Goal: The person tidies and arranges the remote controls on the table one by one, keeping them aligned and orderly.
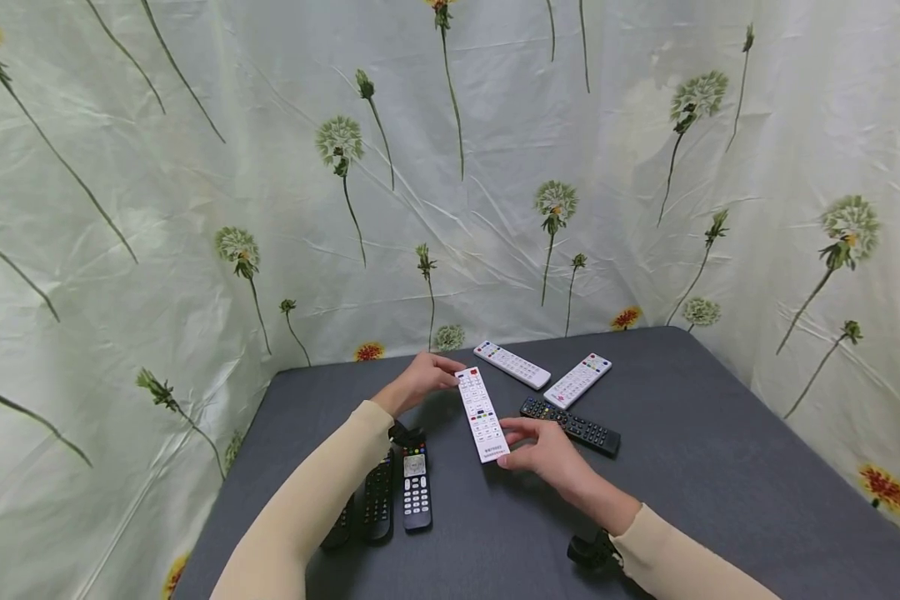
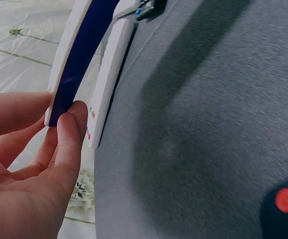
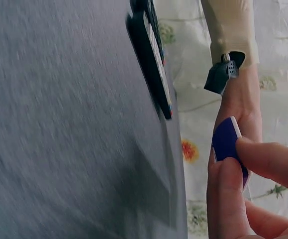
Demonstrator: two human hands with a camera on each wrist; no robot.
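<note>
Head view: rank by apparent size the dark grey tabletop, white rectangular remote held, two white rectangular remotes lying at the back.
1. Dark grey tabletop
2. Held white remote
3. Back-left white remote and back-right white remote: too alike to rank

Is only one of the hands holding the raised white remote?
No: the left hand pinches the far end of the white remote, the right hand its near end.

Head view: the left sleeve (image 1: 292, 508) partly covers the leftmost black remote control (image 1: 339, 529); the held white remote control (image 1: 481, 408) bears print (image 1: 494, 451) too small to read. The left-wrist view's top edge truncates this remote; the right-wrist view's right edge truncates the right hand (image 1: 551, 458).
</note>
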